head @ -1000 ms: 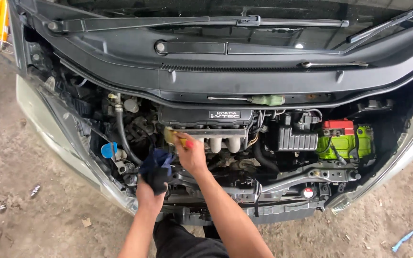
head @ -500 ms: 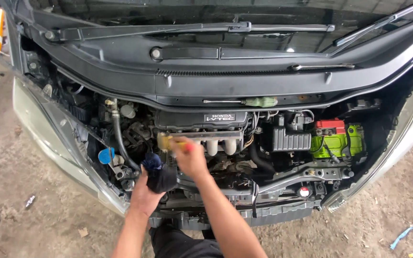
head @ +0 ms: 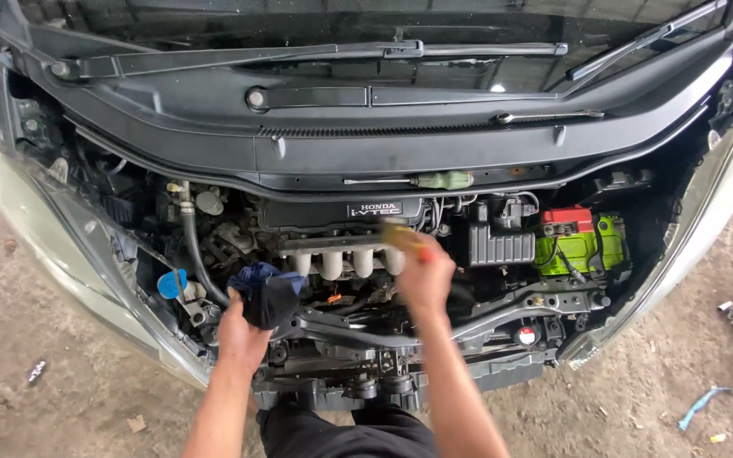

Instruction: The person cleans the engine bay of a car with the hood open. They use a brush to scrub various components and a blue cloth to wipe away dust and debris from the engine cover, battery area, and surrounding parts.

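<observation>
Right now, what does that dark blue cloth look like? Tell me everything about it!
The dark blue cloth is soft, crumpled fabric, bunched into a dark lump with blue folds along the top. The left hand grips it from below, pressing it down into the car's engine bay, just left of the row of pale intake pipes. It sits close to a curved black hose. Whether it is dirty or wet cannot be told.

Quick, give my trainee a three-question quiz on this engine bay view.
1. Which hand holds the dark rag?
2. True or false: the right hand holds a brush over the engine.
3. What colour is the battery: A blue, B green with a red cover, C white?

Key: 1 left; 2 true; 3 B.
</observation>
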